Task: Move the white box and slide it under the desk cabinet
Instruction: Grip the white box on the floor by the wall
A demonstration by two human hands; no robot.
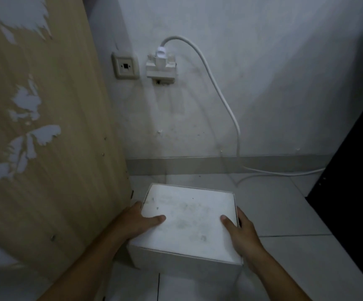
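A white box (189, 222) with a smudged lid is low in the middle of the view, over the tiled floor. My left hand (137, 220) grips its left side, thumb lying on the lid. My right hand (241, 231) grips its right side, thumb also on top. The fingers of both hands are hidden behind the box's sides. The wooden cabinet side panel (45, 148), with its veneer peeling off in patches, stands right beside the box on the left. Whether the box rests on the floor or is lifted slightly, I cannot tell.
The grey wall behind carries a wall socket plate (125, 65) and a plug adapter (161, 67) with a white cable (224, 96) running down and along the floor to the right. A dark piece of furniture (354, 166) stands at the right. Light floor tiles (284, 213) lie around the box.
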